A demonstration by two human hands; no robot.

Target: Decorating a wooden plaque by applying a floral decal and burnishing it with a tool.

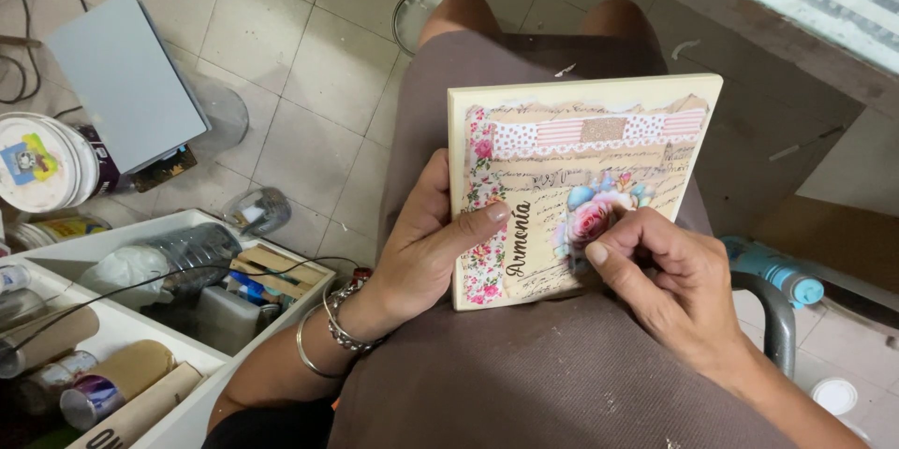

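We steady the decoupage plaque [581, 135] on our lap — left hand [426, 248] gripping its left edge, thumb on the floral strip — while the right hand [670, 276] pinches the rose cutout [588, 220].

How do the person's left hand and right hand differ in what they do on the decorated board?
The left hand grips the left edge of the decorated board, its thumb flat on the floral strip; the right hand is on the board's face, its fingers at the rose picture. The left wrist wears bracelets; the right wrist is bare. Both touch the same board, which rests on the lap.
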